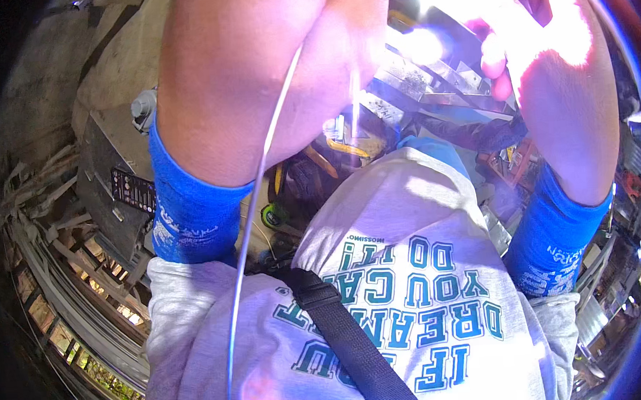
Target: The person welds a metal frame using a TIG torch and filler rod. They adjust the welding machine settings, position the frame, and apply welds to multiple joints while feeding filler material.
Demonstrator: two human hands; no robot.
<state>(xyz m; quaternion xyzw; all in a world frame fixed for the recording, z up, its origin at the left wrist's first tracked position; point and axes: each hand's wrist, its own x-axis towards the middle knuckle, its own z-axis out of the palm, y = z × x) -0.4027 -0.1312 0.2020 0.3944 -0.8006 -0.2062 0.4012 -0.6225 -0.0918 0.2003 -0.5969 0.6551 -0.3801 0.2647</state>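
Two bare arms with blue sleeves reach up and forward, away from my grey shirt. My left arm [220, 82] fills the top middle, and its hand lies outside the picture. At the upper right, glare washes out most of my right hand [498, 57]. Its fingers look curled, but what they hold is lost in the light. Close to these fingers lie flat grey metal pieces [459, 80] with straight edges. An intense white-violet glow [422, 46] burns beside them and hides details there.
Below my left arm are a yellow-handled tool [350, 150] and a round green-and-black object [271, 215]. A dark tray of small round pieces [133, 189] sits at the left. Strips and slats [69, 242] are heaped at far left. A thin pale line [261, 170] crosses the view.
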